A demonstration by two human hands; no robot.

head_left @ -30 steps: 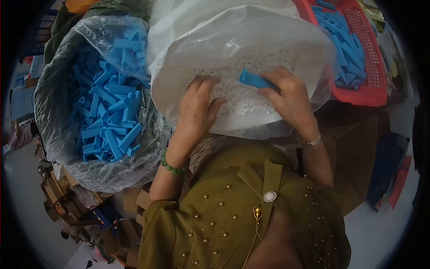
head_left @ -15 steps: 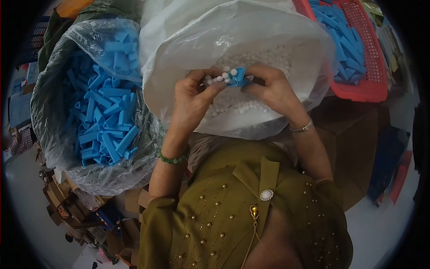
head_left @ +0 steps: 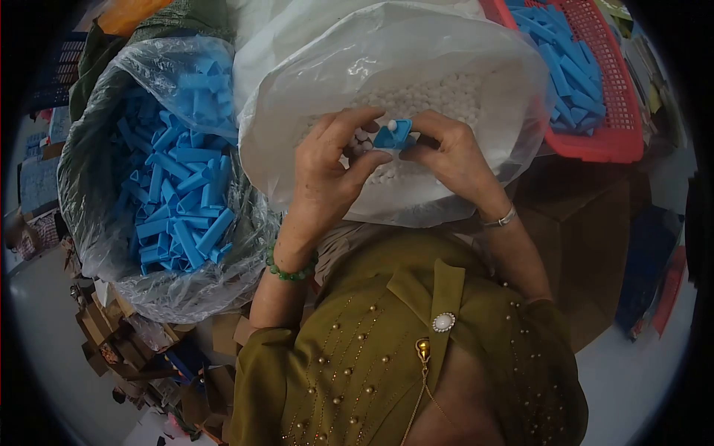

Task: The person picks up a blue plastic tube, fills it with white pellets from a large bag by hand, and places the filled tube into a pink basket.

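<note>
My right hand (head_left: 450, 154) pinches a small blue three-sided tube (head_left: 393, 135), its open end turned to the left. One white ball sits at the upper rim of the tube. Several white balls (head_left: 360, 141) lie cupped in my left hand (head_left: 327, 160), whose thumb and forefinger are spread on either side of the tube's open end. Both hands are over a white plastic-lined sack (head_left: 286, 97) that holds a mass of small white balls (head_left: 446, 97).
To the left, a plastic-lined bag (head_left: 89, 215) is filled with blue tubes (head_left: 175, 175). A red basket (head_left: 621, 97) with more blue tubes stands at the upper right. Cardboard boxes (head_left: 573, 245) are at the right, and cardboard pieces (head_left: 111, 327) lie at the lower left.
My left thumb and forefinger have spread apart and the hand has turned, so fewer balls show in it. The tube has tilted, and fewer balls are at its mouth.
</note>
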